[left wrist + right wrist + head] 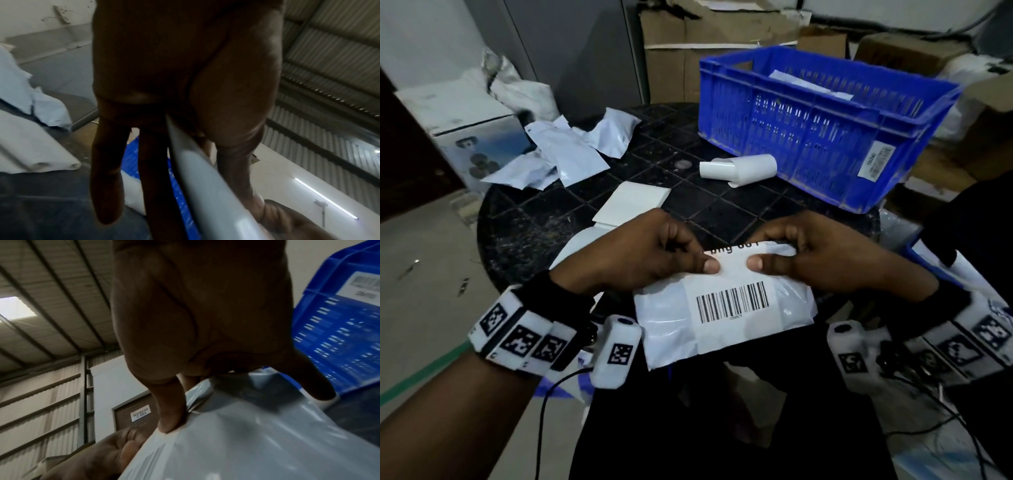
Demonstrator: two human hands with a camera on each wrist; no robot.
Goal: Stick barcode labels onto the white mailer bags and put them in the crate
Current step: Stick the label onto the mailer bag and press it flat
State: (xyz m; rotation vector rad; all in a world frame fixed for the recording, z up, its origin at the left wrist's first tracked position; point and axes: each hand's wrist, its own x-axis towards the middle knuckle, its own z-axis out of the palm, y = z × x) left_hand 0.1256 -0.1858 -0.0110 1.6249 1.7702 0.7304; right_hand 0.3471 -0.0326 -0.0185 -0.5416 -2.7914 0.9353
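A white mailer bag (674, 325) with a barcode label (732, 301) stuck on its face is held above the near edge of the table. My left hand (640, 253) pinches its top edge, thumb on the front. My right hand (822, 253) pinches the same edge, thumb beside the left one. In the left wrist view the bag (207, 181) runs edge-on between thumb and fingers. In the right wrist view the thumb presses the bag (257, 443). The blue crate (808, 137) stands at the back right with a bag inside.
Loose white mailer bags (571, 150) lie piled at the table's back left. A label roll (739, 168) lies in front of the crate, and flat label sheets (633, 202) lie mid-table. The round black table (534, 222) is ringed by cardboard boxes (688, 51).
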